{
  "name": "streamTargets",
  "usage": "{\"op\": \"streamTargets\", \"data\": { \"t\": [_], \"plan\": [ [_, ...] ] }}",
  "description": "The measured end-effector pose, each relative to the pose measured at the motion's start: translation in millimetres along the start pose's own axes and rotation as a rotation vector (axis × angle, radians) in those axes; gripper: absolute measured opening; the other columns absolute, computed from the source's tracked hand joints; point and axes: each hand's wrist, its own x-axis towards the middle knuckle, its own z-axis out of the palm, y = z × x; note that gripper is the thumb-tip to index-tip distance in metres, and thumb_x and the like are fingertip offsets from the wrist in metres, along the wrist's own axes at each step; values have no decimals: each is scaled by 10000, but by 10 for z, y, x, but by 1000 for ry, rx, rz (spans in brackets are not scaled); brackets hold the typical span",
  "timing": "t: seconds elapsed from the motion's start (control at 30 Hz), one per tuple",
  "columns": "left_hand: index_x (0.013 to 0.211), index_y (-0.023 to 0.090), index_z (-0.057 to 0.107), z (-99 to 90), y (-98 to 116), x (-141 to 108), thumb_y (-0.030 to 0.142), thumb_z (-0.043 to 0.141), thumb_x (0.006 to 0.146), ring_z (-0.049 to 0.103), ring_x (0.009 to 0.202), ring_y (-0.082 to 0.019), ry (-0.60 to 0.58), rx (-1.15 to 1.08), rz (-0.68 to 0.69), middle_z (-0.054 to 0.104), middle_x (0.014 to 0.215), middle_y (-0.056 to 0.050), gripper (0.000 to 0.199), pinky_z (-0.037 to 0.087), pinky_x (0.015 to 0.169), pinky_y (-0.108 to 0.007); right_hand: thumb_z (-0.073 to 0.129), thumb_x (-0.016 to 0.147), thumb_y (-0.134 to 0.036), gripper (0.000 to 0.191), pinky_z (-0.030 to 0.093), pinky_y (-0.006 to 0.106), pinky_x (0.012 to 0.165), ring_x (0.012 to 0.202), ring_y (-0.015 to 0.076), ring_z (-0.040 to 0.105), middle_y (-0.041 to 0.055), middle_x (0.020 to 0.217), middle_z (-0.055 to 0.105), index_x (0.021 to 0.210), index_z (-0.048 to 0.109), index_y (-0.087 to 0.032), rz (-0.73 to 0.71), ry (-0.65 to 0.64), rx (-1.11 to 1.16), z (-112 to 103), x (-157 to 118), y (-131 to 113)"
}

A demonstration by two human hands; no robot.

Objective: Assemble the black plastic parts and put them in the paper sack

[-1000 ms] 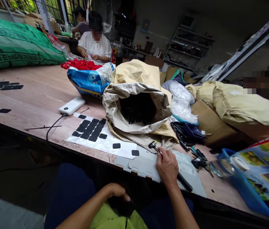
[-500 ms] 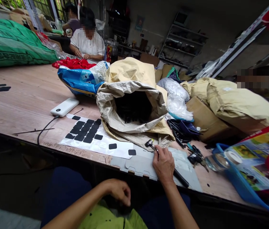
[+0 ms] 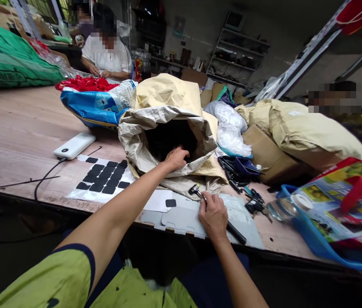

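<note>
My left hand (image 3: 177, 158) reaches into the mouth of a tan woven sack (image 3: 132, 132) lying on its side. Its fingertips are lost against the dark inside, where black contents hardly show. My right hand (image 3: 214, 215) is closed around a small hammer (image 3: 236, 232); the metal head points toward the sack and the black handle sticks out behind the palm. Under that hand lies a grey board (image 3: 245, 222) at the table edge. Left of it, a white sheet (image 3: 155, 201) carries rows of black rounded pads (image 3: 105, 174) and a loose black pad (image 3: 171, 203).
A white power bank (image 3: 75, 144) with a cable sits to the left. Behind are a blue bag (image 3: 91, 109) of red pieces and a green sack (image 3: 10, 60). On the right stand keys (image 3: 256, 203), a bottle (image 3: 281, 207) and a blue basket (image 3: 322, 246). A person (image 3: 107, 55) sits opposite.
My left hand has gone from my lap up and forward into the sack's mouth. The right hand keeps its grip on the hammer. The whole view has shifted slightly.
</note>
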Motion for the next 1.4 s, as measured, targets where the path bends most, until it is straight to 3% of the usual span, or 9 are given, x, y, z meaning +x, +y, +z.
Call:
{"op": "streamTargets", "data": {
  "t": [0.07, 0.17, 0.3, 0.43, 0.53, 0.7, 1.13, 1.27, 1.4],
  "plan": [
    [1079, 226, 759, 55, -21, 1, 188, 687, 804, 578, 1131, -271, -45, 79, 39, 618, 1228, -94, 287, 488, 913, -346, 512, 963, -227, 275, 336, 307, 772, 930, 210, 508, 54, 972, 611, 1199, 653, -240, 2, -3, 1, -2, -4, 1],
    [1052, 211, 736, -39, -6, -131, 285, 684, 865, 562, 1118, -271, 45, 105, 31, 641, 1182, -90, 208, 465, 932, -359, 513, 966, -233, 278, 333, 313, 773, 931, 211, 503, 54, 974, 609, 1207, 650, -244, -1, 0, -2, 3, -8, 3],
    [1079, 210, 704, -219, 66, -607, 312, 658, 911, 569, 994, -233, 181, -6, 112, 694, 1033, -54, 202, 439, 929, -353, 519, 962, -232, 277, 326, 317, 770, 938, 214, 498, 57, 974, 605, 1205, 651, -240, 8, 1, -6, 10, -9, -3],
    [1016, 225, 719, -128, 31, -1201, 319, 717, 881, 575, 942, -206, -13, -141, 271, 708, 990, -25, 165, 441, 877, -320, 519, 962, -239, 274, 318, 315, 766, 944, 217, 495, 62, 984, 604, 1201, 653, -234, 13, -12, -12, 6, -8, -17],
    [1013, 219, 735, 78, -98, -1441, 328, 747, 867, 565, 949, -212, -98, -119, 255, 697, 979, -38, 182, 434, 870, -324, 516, 964, -245, 272, 311, 319, 764, 937, 216, 490, 62, 988, 604, 1201, 650, -238, 12, -7, -14, 10, -12, -19],
    [1054, 225, 740, 265, -240, -1492, 330, 767, 854, 552, 959, -209, -86, -147, 237, 674, 996, -42, 228, 419, 901, -336, 516, 959, -241, 277, 306, 322, 764, 929, 216, 481, 61, 989, 602, 1200, 651, -240, 9, 2, -19, 23, -21, -14],
    [861, 200, 744, 171, -210, -1492, 250, 847, 713, 579, 904, -195, -62, -295, 143, 688, 889, -18, 187, 447, 804, -285, 487, 970, -221, 307, 394, 315, 821, 941, 210, 533, 57, 977, 631, 1201, 687, -241, 39, -30, 133, -36, 23, 39],
    [858, 201, 755, 191, -234, -1485, 248, 848, 711, 576, 898, -190, -55, -301, 149, 680, 865, -13, 180, 447, 803, -277, 447, 996, -275, 338, 449, 329, 898, 1002, 216, 585, 69, 1026, 654, 1243, 673, -224, 80, 52, 354, -184, -5, -129],
    [856, 191, 768, 207, -248, -1486, 232, 856, 704, 568, 889, -188, -57, -304, 148, 675, 841, -12, 180, 436, 799, -272, 437, 1011, -296, 367, 485, 319, 926, 1023, 199, 629, 79, 1111, 683, 1298, 654, -224, 53, -9, 565, -344, -99, -386]
  ]
}}
